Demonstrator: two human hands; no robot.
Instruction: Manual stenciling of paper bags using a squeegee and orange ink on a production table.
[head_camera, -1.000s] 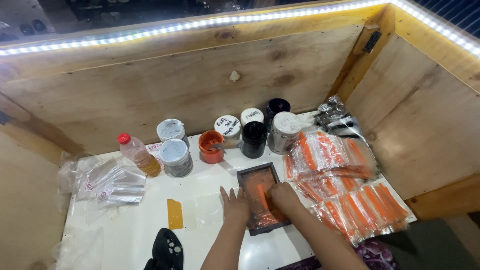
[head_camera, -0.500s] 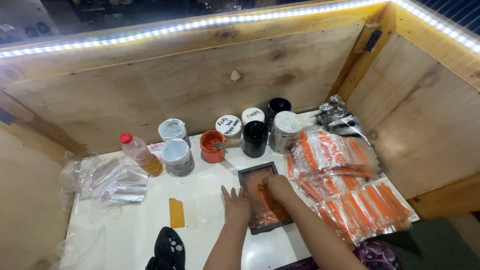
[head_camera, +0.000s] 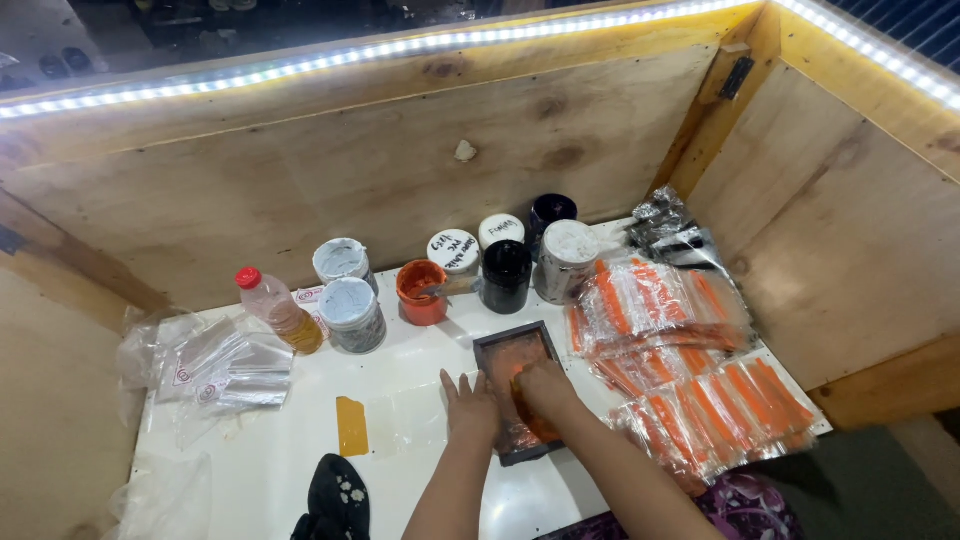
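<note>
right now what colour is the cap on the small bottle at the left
Red. The bottle holds amber liquid, and its cap shows best in the head view.

White table (head_camera: 300, 470) carries paint jars (head_camera: 350, 313), framed screen (head_camera: 520, 390), orange-printed bags (head_camera: 690, 380)

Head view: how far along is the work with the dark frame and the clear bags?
Done, by the look of it: orange-marked bags lie piled on the right. In hand: the left hand steadies the dark frame on its left edge while the right hand presses inside its orange-smeared middle. Left, apparently: clear unmarked bags wait at the far left, and the orange pot stands open.
</note>
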